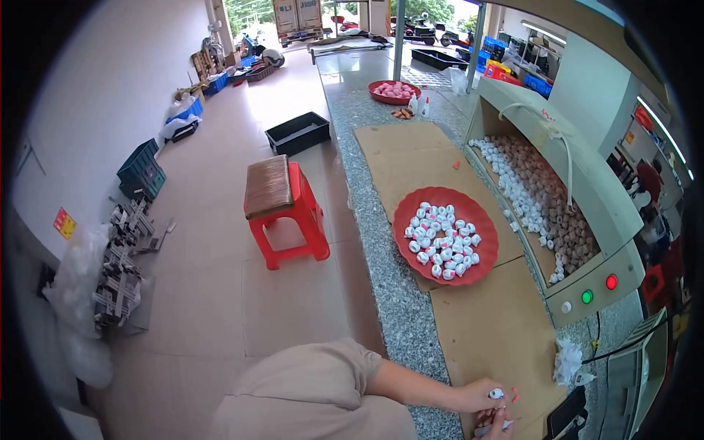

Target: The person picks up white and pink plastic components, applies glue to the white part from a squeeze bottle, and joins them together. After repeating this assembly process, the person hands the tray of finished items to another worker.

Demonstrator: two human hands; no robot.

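At the lower right, over the cardboard, my left hand (477,395) is closed on a small white piece (496,394) of the same rounded kind as those in the red plate. Just below it my right hand (499,428) is closed around a slim white object, partly hidden by the fingers; its kind is not clear. Both hands are close together. A few tiny pink bits (515,394) lie on the cardboard beside them. Farther up the table stands a scalloped red plate (484,268), holding many white pieces (447,238) with pink parts.
Cardboard sheets (484,323) cover the granite counter (400,323). On the right, a pale machine (587,176) with lit buttons holds white and brown pieces. Near it lies a crumpled plastic bag (568,361). A red stool (312,213) and black tray (299,133) stand on the floor.
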